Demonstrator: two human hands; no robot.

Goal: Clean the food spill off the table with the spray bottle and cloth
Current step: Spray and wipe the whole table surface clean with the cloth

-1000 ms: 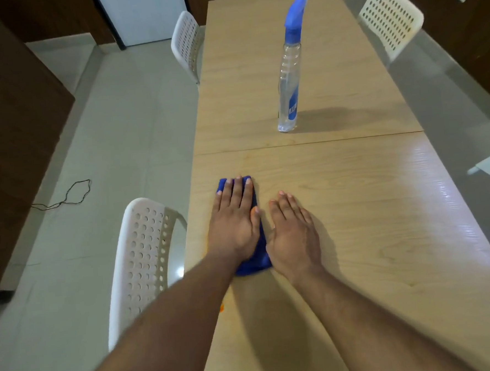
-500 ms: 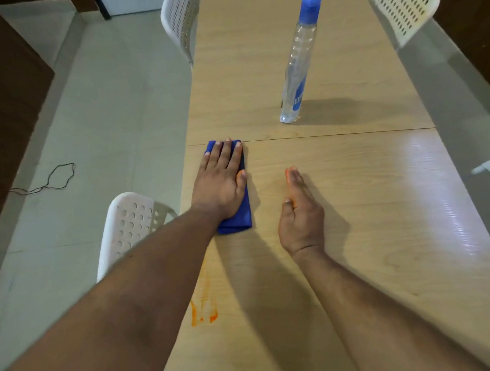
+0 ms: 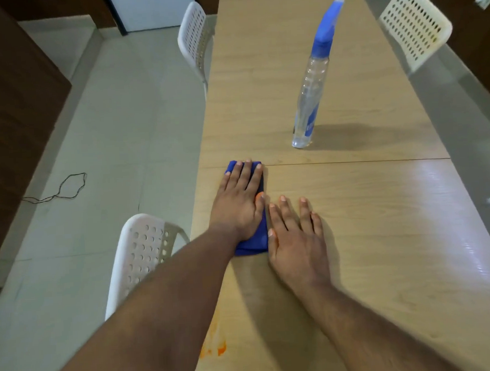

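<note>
One head-worn view, looking forward and down.
The wide-angle camera sits above the near end of the desk [image 3: 341, 236], facing along its length; both forearms reach in from the bottom edge, close below it, floor and chairs at the sides.

We are working bare-armed. Our left forearm [image 3: 160, 319] is showing at about 7 o'clock in the view and our right forearm [image 3: 361, 321] at about 5 o'clock, both uncovered from the frame's edge to the wrists. Our left hand [image 3: 240, 205] and right hand [image 3: 296, 239] are showing bare too, with short, pale, neatly trimmed nails [image 3: 282, 198] catching the light. An orange tinge is colouring the tip of our left thumb [image 3: 260, 196], on that hand's 3 o'clock side. Whatever we are wearing above the elbows is lying out of view.
</note>
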